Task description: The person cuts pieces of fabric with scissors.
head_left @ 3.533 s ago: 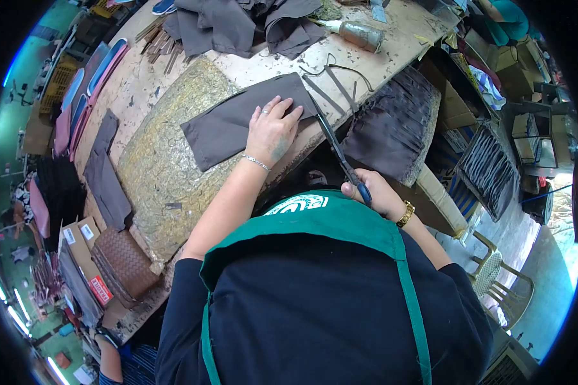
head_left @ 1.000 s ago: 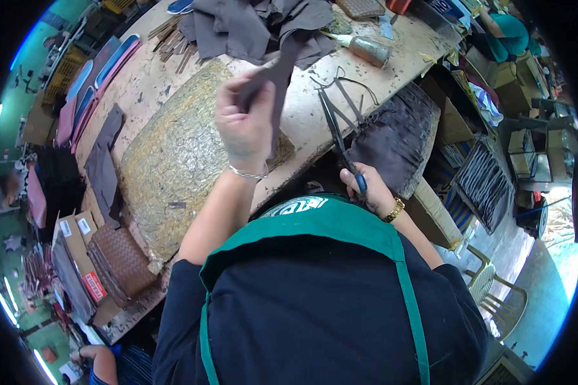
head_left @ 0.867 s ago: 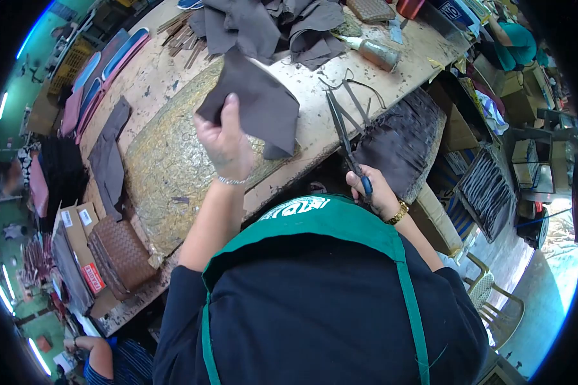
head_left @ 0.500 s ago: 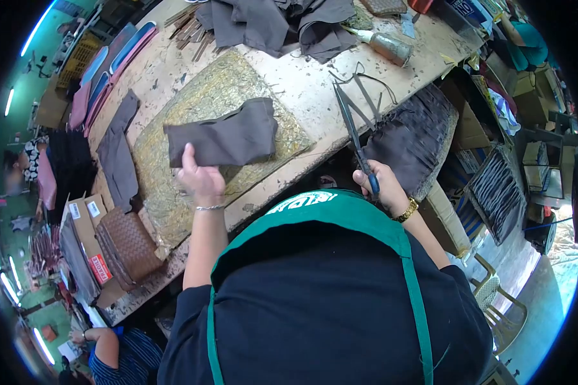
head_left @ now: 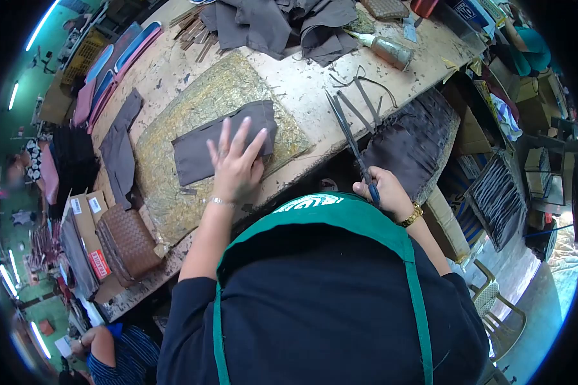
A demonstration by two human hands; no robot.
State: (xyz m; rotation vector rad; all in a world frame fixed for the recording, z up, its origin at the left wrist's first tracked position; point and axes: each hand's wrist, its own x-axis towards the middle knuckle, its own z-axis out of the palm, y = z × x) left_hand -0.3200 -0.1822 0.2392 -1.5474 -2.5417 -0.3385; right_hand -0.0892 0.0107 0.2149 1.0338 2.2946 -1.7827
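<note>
My left hand (head_left: pixel 236 168) lies palm down with fingers spread on a folded piece of dark grey-brown fabric (head_left: pixel 196 154). The fabric rests on a rough, yellowish, worn board (head_left: pixel 167 186) on the workbench. My right hand (head_left: pixel 386 192) is closed around the handles of dark scissors (head_left: pixel 351 133), whose blades point up and left over the bench edge. A small dark scrap (head_left: pixel 187 191) sits just below the fabric. Left of the board lies a long strip of the same fabric (head_left: pixel 117 151).
Crumpled dark fabric (head_left: pixel 257 29), a bottle (head_left: pixel 392 52) and thin straps (head_left: pixel 359 106) occupy the workbench (head_left: pixel 295 70). Brown woven pieces (head_left: pixel 130 244) lie lower left. Boxes (head_left: pixel 443 221) and a chair (head_left: pixel 494 308) stand right. Other people (head_left: pixel 125 353) are at lower left and upper right (head_left: pixel 532 48).
My left hand has moved up and right from the fabric's lower edge and flattened onto it. The fabric now lies flatter and slightly turned. The scissors have barely shifted in my right hand.
</note>
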